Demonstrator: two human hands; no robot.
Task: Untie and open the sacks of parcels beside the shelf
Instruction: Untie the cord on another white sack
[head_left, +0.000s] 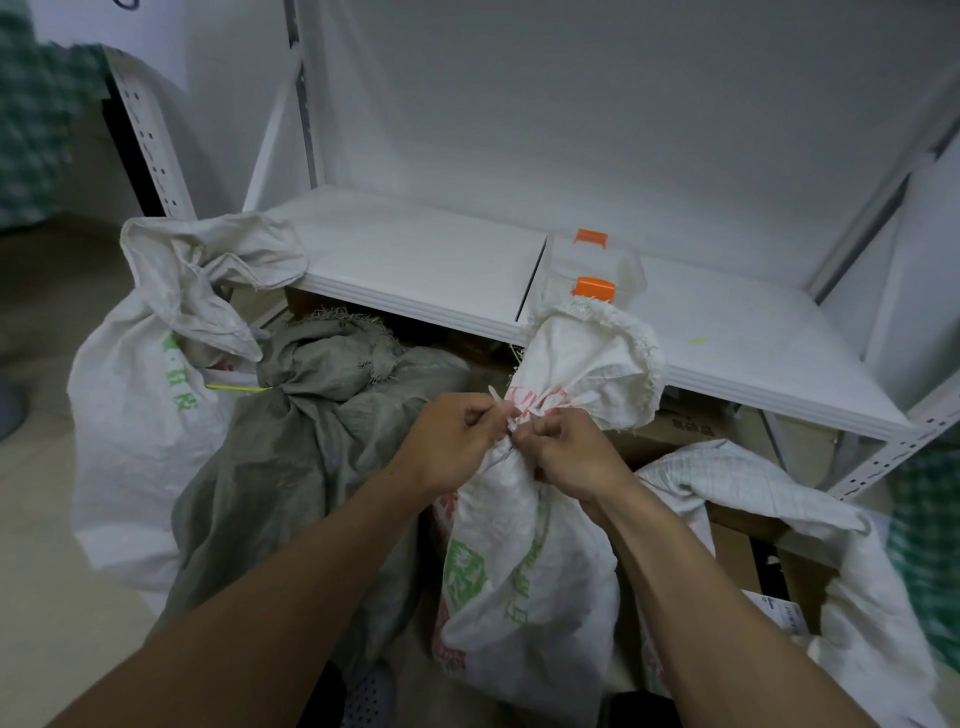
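While L hand (457, 441) & R hand (571, 453) pinch its tie (505, 414), white sack (524, 582), neck bunched.

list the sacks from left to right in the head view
white sack with green print, grey sack, middle white sack whose white tie the left hand and right hand pinch, open white sack at right

- A parcel storeroom, by the look of it.
- White metal shelf (415, 260) on slotted uprights (150, 140), bare wall (571, 104) behind, twelve o'clock.
- Bulging woven sacks on the floor (47, 467): white sack (130, 415) at nine o'clock, grey sack (291, 457) beside it, printed sack (524, 571) dead centre.
- Cardboard boxes (685, 428) under the shelf at four o'clock, one labelled.
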